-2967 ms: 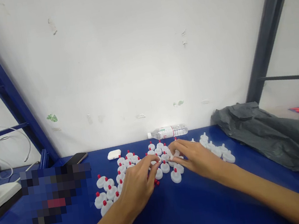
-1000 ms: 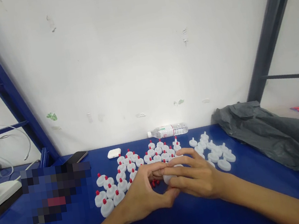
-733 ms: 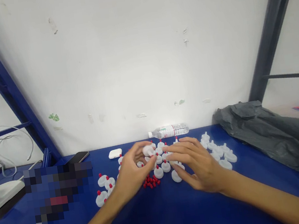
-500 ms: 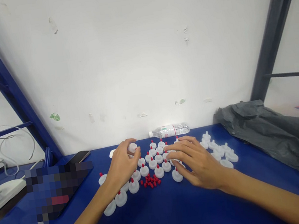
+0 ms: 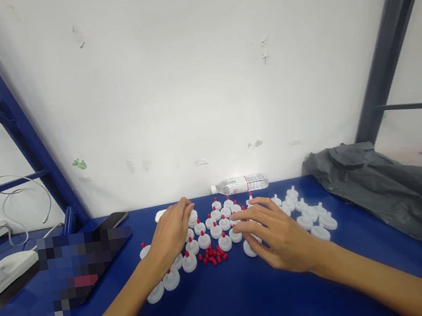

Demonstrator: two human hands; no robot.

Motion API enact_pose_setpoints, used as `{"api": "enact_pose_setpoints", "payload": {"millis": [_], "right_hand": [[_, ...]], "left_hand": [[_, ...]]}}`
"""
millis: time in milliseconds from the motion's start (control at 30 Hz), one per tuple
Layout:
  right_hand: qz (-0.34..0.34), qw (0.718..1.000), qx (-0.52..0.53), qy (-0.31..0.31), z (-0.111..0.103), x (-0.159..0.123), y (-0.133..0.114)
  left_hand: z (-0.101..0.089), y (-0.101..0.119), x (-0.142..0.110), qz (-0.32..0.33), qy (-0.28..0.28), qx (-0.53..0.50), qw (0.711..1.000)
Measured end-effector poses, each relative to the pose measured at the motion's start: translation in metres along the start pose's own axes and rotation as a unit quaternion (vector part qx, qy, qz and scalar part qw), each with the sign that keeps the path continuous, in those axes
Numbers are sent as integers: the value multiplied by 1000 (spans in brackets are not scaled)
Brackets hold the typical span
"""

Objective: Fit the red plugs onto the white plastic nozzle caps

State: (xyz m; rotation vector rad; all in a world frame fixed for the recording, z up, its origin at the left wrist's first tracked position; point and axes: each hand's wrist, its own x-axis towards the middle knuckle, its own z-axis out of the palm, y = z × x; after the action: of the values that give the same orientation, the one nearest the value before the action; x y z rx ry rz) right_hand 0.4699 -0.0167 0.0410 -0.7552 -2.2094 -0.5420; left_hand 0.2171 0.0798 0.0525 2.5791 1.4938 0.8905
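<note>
My left hand [image 5: 170, 231] is at the left part of a group of white spouted caps [image 5: 204, 240] topped with small red tips. Its fingers are pinched together at the top of one white spouted cap [image 5: 192, 217], whose spout they hide. My right hand [image 5: 280, 232] hovers over the right side of the group, fingers apart and slightly curled, with nothing visible in them. Beneath its thumb is another white cap [image 5: 248, 248], partly covered. A small pile of loose red tips [image 5: 214, 255] lies on the blue table [image 5: 223, 302] between the hands.
White spouted caps without red tips [image 5: 319, 232] lie right of my right hand. A clear bottle [image 5: 240, 184] lies along the wall. A dark grey plastic sheet [image 5: 380, 191] covers the right side. A phone [image 5: 113, 220] and a power strip [image 5: 7, 273] are at left.
My left hand has lowered the white cap and turned it, and its fingers have come over the cap's top. My right hand has hardly moved; the view shifted slightly.
</note>
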Motion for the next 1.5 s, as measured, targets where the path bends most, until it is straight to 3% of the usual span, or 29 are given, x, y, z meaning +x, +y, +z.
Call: {"api": "enact_pose_setpoints", "payload": {"millis": [133,700,967,1100,1500], "right_hand": [[-3,1000,0,-7,1,0,0],[-10,1000,0,-27,4,-3,0],[-14,999,13,-33,5,-4,-1],[-13,999,16,-39,6,-4,-1],[-14,999,21,-46,6,-4,-1]], "left_hand": [[3,-5,0,20,25,17,999],[2,3,-1,26,-18,11,999],[-2,12,-2,17,-1,-23,1000],[-1,10,-3,16,-22,9,1000],[3,4,-3,-41,-20,74,996]]}}
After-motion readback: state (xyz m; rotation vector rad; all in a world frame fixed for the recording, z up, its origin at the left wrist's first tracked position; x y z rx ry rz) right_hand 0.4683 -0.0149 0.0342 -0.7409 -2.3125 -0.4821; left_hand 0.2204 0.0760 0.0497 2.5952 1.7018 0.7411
